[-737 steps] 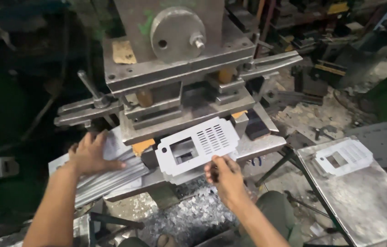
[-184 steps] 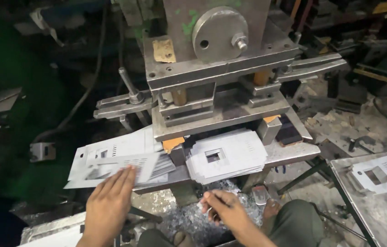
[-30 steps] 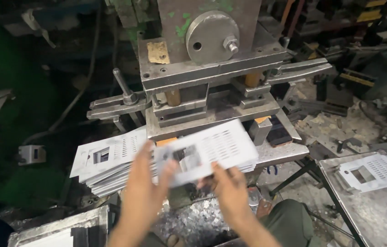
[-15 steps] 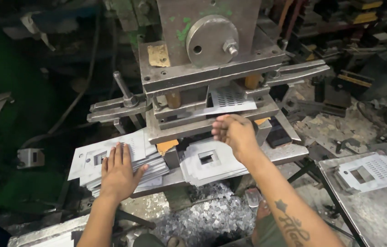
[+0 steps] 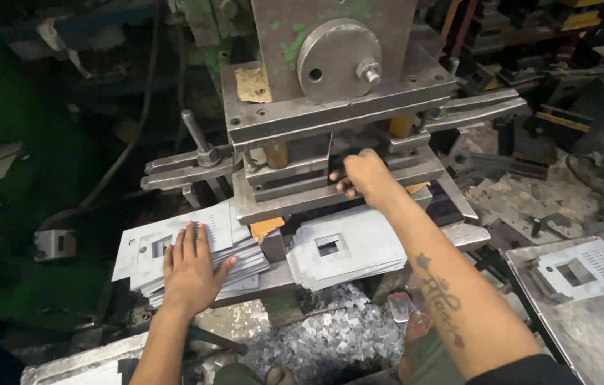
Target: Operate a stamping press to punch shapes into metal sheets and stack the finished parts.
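Right hand: your right hand has gone deeper into the gap of the grey steel punch press than half a second ago. Its fingers are curled inside the die opening; the pale perforated metal sheet it was feeding in then no longer shows, so you cannot tell whether the fingers are still pinching it or have let go.

Left hand: your left hand stays where it was, spread flat with the palm pressing down on the left stack of pale punched metal sheets, fingers apart and pointing toward the press.

Sheet in work: hidden between the upper and lower die blocks, behind your right hand.

Middle stack: a second pile of pale metal sheets with a square window lies on the press bed just below your right forearm, not touched by it.

What changed: a second ago both hands were carrying a sheet up in front of the press; now one has returned to the stack and the other is inside the die.

Off to the right: one pale perforated sheet rests on the grey metal side table, well apart from both hands.

Below: bright metal punchings lie heaped under the bed.
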